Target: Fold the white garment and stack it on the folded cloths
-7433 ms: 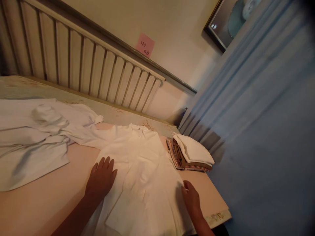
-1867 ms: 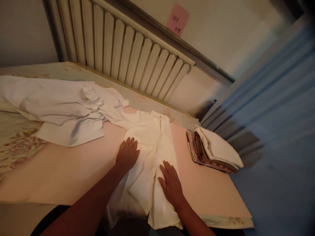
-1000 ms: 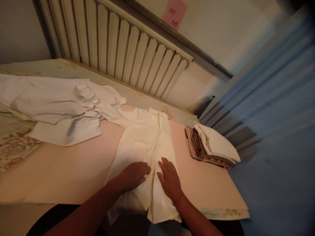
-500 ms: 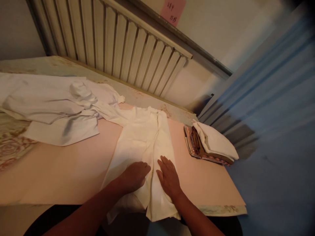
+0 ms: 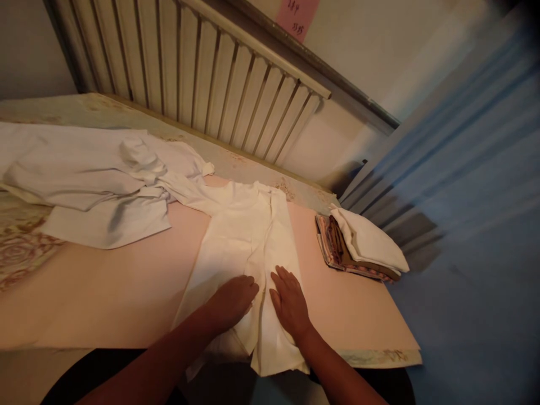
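Observation:
A white shirt [image 5: 232, 225] lies spread out in front of me, its collar end away from me and one sleeve stretched to the left. Its front edges run down the middle, and the hem hangs over the near table edge. My left hand [image 5: 236, 301] is closed on the shirt just left of that front opening, with its fingers curled and the fingertips partly hidden. Flat on the panel to the right of the opening rests my right hand [image 5: 290, 301], open, with fingers stretched forward and thumb apart.
More white garments [image 5: 84, 174] lie rumpled at the left. To the right stands a folded stack of cloths [image 5: 363, 244], white on top. A pink sheet [image 5: 139, 281] covers the table. A radiator [image 5: 202, 73] is behind it, and a blue curtain [image 5: 464, 225] hangs at the right.
The front edge of the shirt between my hands has shifted slightly. Both hands stay in nearly the same places.

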Motion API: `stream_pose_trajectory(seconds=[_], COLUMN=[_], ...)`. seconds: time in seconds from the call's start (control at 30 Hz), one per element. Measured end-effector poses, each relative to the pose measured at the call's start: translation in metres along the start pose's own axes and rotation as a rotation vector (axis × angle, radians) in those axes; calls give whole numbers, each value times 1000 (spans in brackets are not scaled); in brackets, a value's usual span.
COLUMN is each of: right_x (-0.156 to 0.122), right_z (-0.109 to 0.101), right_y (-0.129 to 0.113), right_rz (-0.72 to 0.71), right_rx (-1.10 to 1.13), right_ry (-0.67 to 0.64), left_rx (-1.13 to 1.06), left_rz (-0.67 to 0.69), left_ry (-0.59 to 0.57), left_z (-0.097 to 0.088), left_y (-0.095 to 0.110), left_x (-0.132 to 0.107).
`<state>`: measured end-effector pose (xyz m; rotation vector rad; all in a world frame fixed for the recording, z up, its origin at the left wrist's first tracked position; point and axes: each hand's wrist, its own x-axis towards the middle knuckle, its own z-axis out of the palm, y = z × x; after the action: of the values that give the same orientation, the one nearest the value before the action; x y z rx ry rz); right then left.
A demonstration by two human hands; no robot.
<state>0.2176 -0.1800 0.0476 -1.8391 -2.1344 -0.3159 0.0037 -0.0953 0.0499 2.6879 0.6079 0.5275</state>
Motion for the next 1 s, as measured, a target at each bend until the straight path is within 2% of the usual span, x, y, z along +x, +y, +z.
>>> stream_pose_trajectory(seconds=[0.13,0.33,0.5,0.63,0.73,1.0], right_x=[0,-1,-2,-1,-1,0], right_z=[0,1,5,5,2,4], right_y=[-1,0,2,1,0,0], right_rz=[3,0,15,36,50,62], right_rx=[0,1,27,65,91,124], right_ry=[8,28,55,56,74,129], left_rx=[81,153,96,7,26,54], left_rz=[-93,-185,-338,-429,-456,-407], left_ry=[-18,-103,-129,-86,-52,101], left_z=[4,-6,-10,-9,-7,4], left_y=[12,35,34,25,23,27], left_x=[5,8,5,2,1,-5])
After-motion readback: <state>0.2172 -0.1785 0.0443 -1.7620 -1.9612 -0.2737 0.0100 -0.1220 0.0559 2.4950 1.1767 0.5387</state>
